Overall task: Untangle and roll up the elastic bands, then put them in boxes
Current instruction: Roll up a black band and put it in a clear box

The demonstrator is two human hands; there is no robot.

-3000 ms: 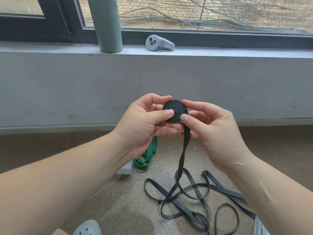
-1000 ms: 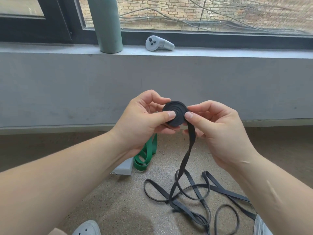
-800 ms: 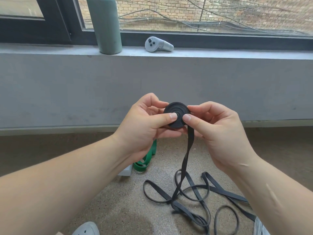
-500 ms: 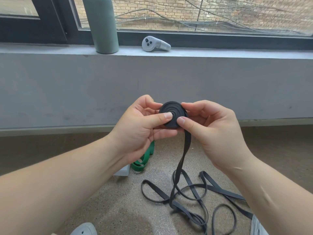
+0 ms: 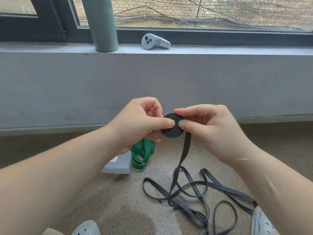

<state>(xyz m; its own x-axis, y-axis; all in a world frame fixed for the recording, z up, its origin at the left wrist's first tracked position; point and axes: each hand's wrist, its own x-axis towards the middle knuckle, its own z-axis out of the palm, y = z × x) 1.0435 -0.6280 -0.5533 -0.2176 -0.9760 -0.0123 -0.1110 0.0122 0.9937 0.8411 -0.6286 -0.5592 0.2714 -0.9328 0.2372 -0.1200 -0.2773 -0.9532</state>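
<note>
head view:
left hand [image 5: 135, 122]: pinches the black roll [image 5: 171, 131] by thumb and fingers, chest high.
right hand [image 5: 211, 131]: pinches the roll's right edge.
band tail [image 5: 185, 150]: hangs down to loose loops on the floor [image 5: 118, 200].
handling: light, floppy, springy; likely unwinds unless the flat faces are squeezed.

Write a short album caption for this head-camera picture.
Left hand and right hand pinch a black band roll, its tail trailing to the floor near a green band.

An indoor room by a window: speckled floor [image 5: 118, 200], grey concrete sill [image 5: 220, 49] holding a bottle [image 5: 103, 31] and game controller [image 5: 155, 41], brick wall [image 5: 220, 11] outside.
</note>
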